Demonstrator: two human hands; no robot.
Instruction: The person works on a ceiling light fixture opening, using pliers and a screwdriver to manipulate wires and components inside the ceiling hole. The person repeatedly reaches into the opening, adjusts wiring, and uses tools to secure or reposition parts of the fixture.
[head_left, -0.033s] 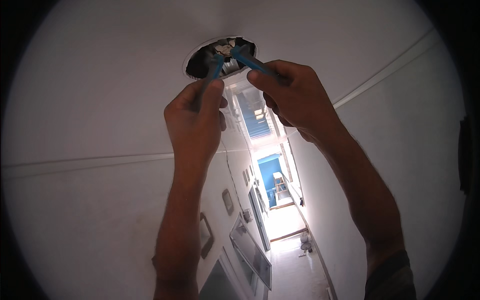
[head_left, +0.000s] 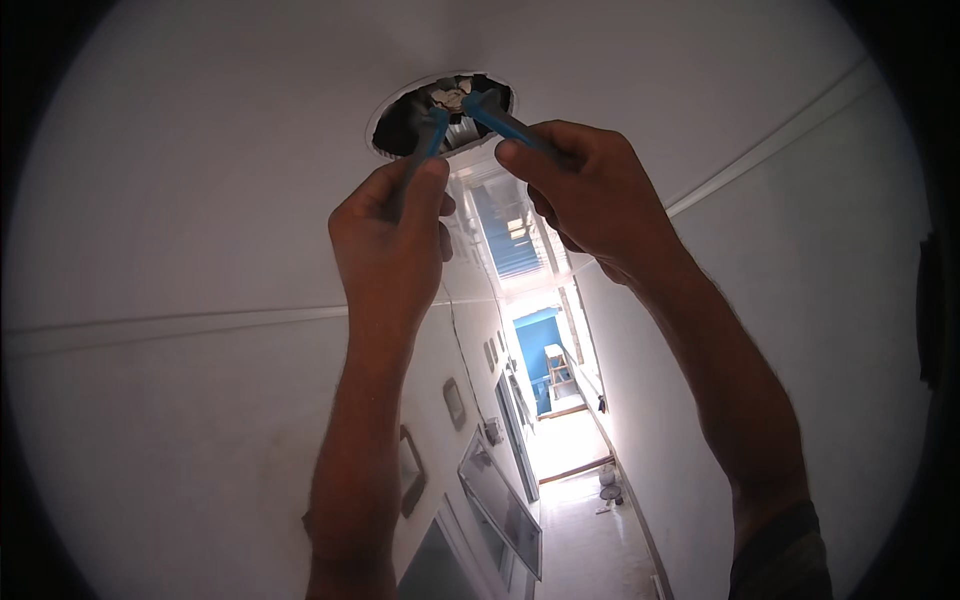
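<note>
Both my arms reach up to a round hole (head_left: 392, 122) cut in the white ceiling. My left hand (head_left: 388, 222) is closed around a blue-and-dark handled tool (head_left: 432, 138), whose upper end reaches into the opening. From the right side, my right hand (head_left: 592, 188) grips a second blue-and-dark tool (head_left: 508, 126), slanting up and left with its head inside the hole. The kind of either tool is hard to make out. Between the two tool heads sits a pale, uneven lump (head_left: 450, 97); whether they touch it cannot be told.
White walls rise on both sides of a narrow passage. Along the left wall are a framed window panel (head_left: 502, 500) standing out at an angle, recessed boxes (head_left: 455, 403) and a hanging cable (head_left: 456, 335). A stepladder (head_left: 560, 370) stands at the bright far end, with small items (head_left: 611, 490) on the floor.
</note>
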